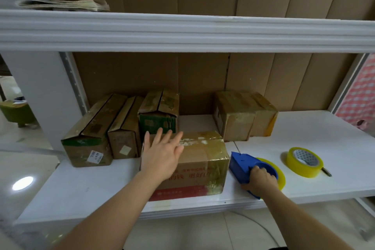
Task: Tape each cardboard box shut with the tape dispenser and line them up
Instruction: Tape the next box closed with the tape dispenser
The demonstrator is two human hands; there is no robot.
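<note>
A taped cardboard box (205, 160) with red print stands at the front middle of the white shelf (81, 184). My left hand (162, 154) is spread flat over its left top corner, fingers straight. My right hand (260, 178) grips the blue tape dispenser (242, 163) with its yellow roll, resting on the shelf just right of that box. Three boxes stand side by side at the back left: a long one (91, 134), a narrower one (125, 132) and a green-printed one (160, 111). Another box (241, 115) sits at the back right.
A spare yellow tape roll (304, 161) lies on the shelf to the right, with a small metal object (326, 171) beside it. An upper shelf (182, 30) overhangs, holding a stack of papers (65, 4). Cardboard sheets line the back wall.
</note>
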